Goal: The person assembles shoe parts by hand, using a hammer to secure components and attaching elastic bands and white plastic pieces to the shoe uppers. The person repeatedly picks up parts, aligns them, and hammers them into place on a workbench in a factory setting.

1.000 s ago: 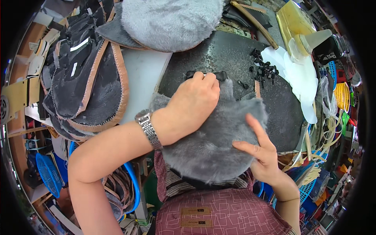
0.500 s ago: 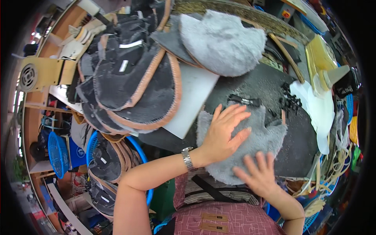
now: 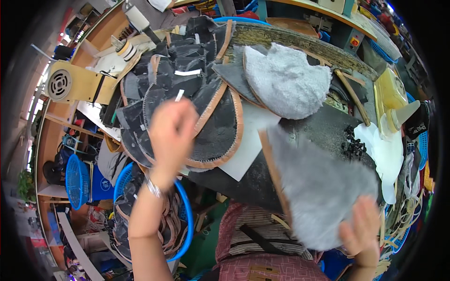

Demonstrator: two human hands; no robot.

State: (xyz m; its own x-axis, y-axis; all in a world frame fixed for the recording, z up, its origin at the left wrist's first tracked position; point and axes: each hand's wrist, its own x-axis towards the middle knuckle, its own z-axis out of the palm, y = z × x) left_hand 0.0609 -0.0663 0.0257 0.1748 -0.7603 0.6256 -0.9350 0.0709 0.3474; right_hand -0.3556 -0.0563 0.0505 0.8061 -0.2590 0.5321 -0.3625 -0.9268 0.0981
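A grey fur piece (image 3: 323, 192) with a tan edge strip is tilted up off the black work surface (image 3: 253, 171), its plush side showing and smeared by motion. At its lower right edge my right hand (image 3: 363, 227) grips it, also blurred. Over the pile of black fabric pieces with tan stitched edges (image 3: 218, 145) is my left hand (image 3: 173, 129). Motion blur hides its fingers, so whether it pinches a piece cannot be told. Beyond the hands, another pale grey fur piece (image 3: 286, 77) lies plush side up beside the pile.
Small black scraps (image 3: 354, 143) lie on the right of the surface. Behind them are a wooden-handled tool (image 3: 351, 96) and a yellowish container (image 3: 393, 91). A white sheet (image 3: 243, 140) sticks out under the pile. Below left, a blue basket (image 3: 190, 225) holds more stitched pieces.
The fur piece, earlier flat under both hands, has been lifted and shifted right with my right hand. My left hand has left it and moved left over the pile. The view has shifted too.
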